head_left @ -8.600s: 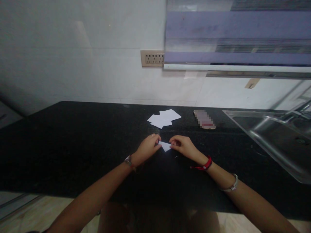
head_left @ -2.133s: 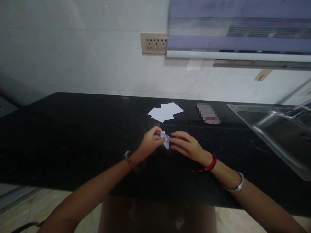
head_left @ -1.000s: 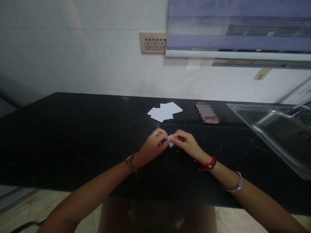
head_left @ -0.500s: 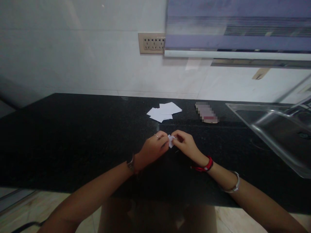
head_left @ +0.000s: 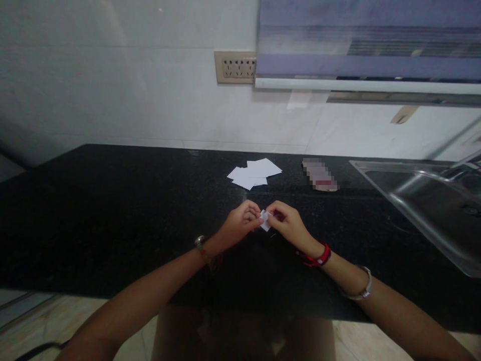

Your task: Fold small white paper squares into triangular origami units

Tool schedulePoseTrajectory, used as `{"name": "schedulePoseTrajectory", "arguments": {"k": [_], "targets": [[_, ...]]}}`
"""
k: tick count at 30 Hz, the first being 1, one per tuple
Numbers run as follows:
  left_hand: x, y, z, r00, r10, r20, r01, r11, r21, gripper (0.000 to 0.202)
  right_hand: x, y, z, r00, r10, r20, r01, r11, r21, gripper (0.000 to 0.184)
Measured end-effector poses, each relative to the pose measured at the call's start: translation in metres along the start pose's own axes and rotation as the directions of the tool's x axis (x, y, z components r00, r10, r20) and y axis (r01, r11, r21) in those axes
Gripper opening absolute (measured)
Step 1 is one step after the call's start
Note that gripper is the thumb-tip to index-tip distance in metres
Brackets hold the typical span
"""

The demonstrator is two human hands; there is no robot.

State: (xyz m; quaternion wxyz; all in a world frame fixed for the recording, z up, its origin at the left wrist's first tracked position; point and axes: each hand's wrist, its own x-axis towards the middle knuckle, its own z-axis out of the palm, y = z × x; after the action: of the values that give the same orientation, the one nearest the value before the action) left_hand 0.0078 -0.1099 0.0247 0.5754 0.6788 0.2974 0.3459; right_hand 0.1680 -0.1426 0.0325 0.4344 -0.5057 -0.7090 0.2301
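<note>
A small folded piece of white paper (head_left: pixel 265 221) is held between my two hands, just above or on the dark countertop (head_left: pixel 112 215). My left hand (head_left: pixel 245 218) pinches its left side with thumb and fingertips. On the other side, my right hand (head_left: pixel 284 220) grips the paper between thumb and curled fingers. The fingertips hide parts of the paper, so its exact folds do not show. Farther back, several white paper sheets (head_left: pixel 250 176) lie overlapping in a loose pile.
A phone-like object (head_left: pixel 320 174), blurred out, lies right of the paper pile. The steel sink (head_left: pixel 406 200) is set into the counter at the right. A socket panel (head_left: pixel 236 67) is on the wall, beside a purplish hanging panel (head_left: pixel 368 40).
My left hand has turned, so its thumb and fingers show more openly at the paper. Slightly more of the folded paper is visible. My right hand stays nearly in place.
</note>
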Motion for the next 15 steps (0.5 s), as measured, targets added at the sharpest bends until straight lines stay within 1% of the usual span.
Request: {"name": "schedulePoseTrajectory", "arguments": {"k": [5,7,11,15], "targets": [[0.0012,-0.002,-0.0006,0.999,0.04,-0.006,-0.04,0.999,-0.022,0.023,0.0004,0.0004,0.0002,1.0,-0.015,0.009,0.015,1.0,-0.003,0.009],[0.0015,-0.0025,-0.0007,0.999,0.044,-0.008,-0.044,0.999,-0.022,0.024,0.0009,0.0023,-0.0003,0.999,-0.039,0.006,0.039,0.999,0.002,0.01],[0.0016,-0.0043,-0.0003,0.999,0.04,0.006,-0.039,0.999,-0.033,0.024,0.0018,0.0025,-0.0038,0.993,-0.114,0.023,0.114,0.993,-0.025,0.007],[-0.0003,-0.0038,-0.0005,0.998,0.05,0.034,-0.049,0.999,-0.015,0.027,0.0011,-0.0032,-0.0071,0.99,-0.131,0.047,0.132,0.991,-0.037,0.005]]}}
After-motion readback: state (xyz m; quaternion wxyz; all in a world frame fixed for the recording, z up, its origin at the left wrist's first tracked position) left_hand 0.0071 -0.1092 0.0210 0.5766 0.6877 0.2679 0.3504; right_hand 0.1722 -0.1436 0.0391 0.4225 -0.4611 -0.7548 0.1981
